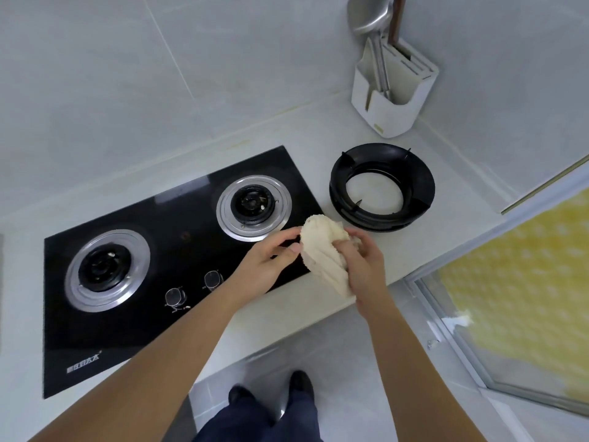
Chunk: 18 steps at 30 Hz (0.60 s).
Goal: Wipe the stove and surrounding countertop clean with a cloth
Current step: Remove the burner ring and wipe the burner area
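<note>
The person holds a cream cloth (323, 253) bunched up between both hands, above the right front corner of the black glass stove (153, 282). The right hand (363, 269) is curled round the lower part of the cloth, and the left hand (271, 266) pinches its side with thumb and fingers, probably to fold or gather it into a pad for wiping. The cloth looks lifted clear of the surface. The black pan supports (382, 191) sit stacked on the countertop (318, 148) to the right of the stove, most likely set aside so the glass and both burners can be reached. The far right fingers are hidden behind the cloth. A white holder (392, 100) with utensils stands in the corner, its contents cut off at the top.
</note>
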{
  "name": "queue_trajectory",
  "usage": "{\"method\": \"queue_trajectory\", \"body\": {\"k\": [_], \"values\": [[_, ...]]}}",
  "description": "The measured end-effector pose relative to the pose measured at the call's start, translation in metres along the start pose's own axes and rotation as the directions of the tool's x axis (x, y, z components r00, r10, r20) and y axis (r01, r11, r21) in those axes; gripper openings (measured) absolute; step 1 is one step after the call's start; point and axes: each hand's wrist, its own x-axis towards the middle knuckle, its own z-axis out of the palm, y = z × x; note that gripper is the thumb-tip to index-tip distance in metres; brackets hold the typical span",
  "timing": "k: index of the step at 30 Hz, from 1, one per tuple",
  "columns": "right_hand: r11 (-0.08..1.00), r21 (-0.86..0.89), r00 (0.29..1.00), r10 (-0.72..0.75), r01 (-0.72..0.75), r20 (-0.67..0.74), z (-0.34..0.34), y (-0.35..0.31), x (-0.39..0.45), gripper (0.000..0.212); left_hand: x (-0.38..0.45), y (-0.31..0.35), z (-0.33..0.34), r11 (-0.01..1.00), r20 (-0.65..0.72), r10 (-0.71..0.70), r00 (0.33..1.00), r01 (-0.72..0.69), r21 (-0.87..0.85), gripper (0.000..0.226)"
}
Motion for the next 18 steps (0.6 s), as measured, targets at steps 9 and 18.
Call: {"method": "queue_trajectory", "body": {"k": [9, 18], "values": [[0.885, -0.450, 0.888, -0.301, 0.123, -0.349, -0.029, 0.031, 0.031, 0.043, -0.022, -0.041, -0.014, 0.962, -0.149, -0.259, 0.954, 0.268, 0.046, 0.029], [0.629, -0.715, 0.914, -0.405, 0.306, 0.035, 0.052, 0.063, 0.039, 0.043, -0.054, -0.072, -0.027, 0.925, -0.203, -0.366, 0.908, 0.380, 0.030, 0.023]]}}
